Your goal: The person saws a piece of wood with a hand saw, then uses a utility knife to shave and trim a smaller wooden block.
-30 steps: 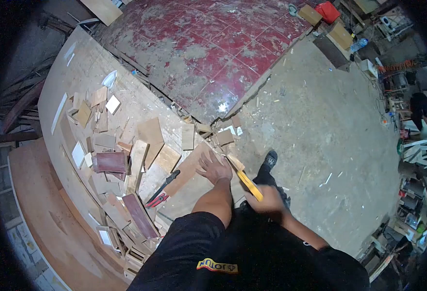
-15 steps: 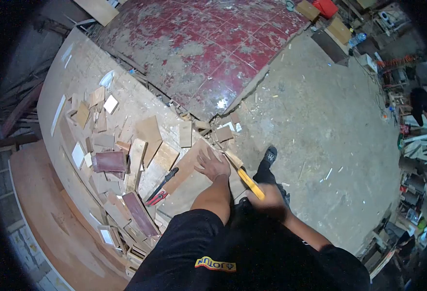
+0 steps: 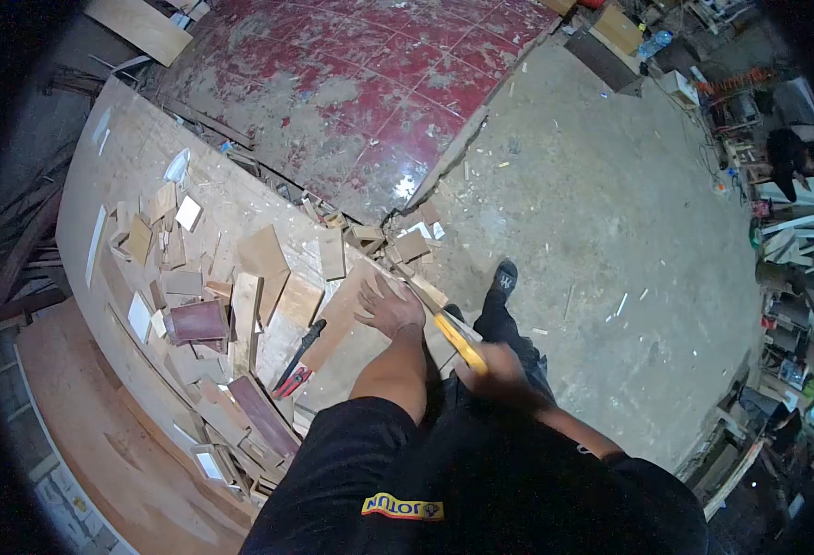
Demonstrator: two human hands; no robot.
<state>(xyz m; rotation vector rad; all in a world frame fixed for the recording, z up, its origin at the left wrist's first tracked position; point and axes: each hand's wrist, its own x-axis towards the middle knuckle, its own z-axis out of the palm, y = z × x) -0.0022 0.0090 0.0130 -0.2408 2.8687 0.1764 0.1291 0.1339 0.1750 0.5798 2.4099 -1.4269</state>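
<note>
My left hand point(image 3: 390, 307) lies flat with its fingers spread on a brown wooden board point(image 3: 340, 314) at the workbench's near edge. To its right, my right hand point(image 3: 495, 375), blurred by motion, is wrapped round the end of a yellow-handled tool point(image 3: 460, 342). That tool slants up to the board's edge beside my left hand; its far end is hard to make out. Left of the board lie a black tool point(image 3: 309, 339) and a red-handled tool point(image 3: 293, 381).
Wood offcuts point(image 3: 198, 322) cover much of the workbench point(image 3: 231, 199). Beyond it is a red tiled floor point(image 3: 370, 102), with concrete point(image 3: 601, 250) at the right. My shoe point(image 3: 506, 276) shows there. A person point(image 3: 786, 162) is at the far right.
The whole view has shifted slightly, moving the scene left. My right hand and the yellow-handled tool sit a little nearer my left hand. My left hand remains on the board.
</note>
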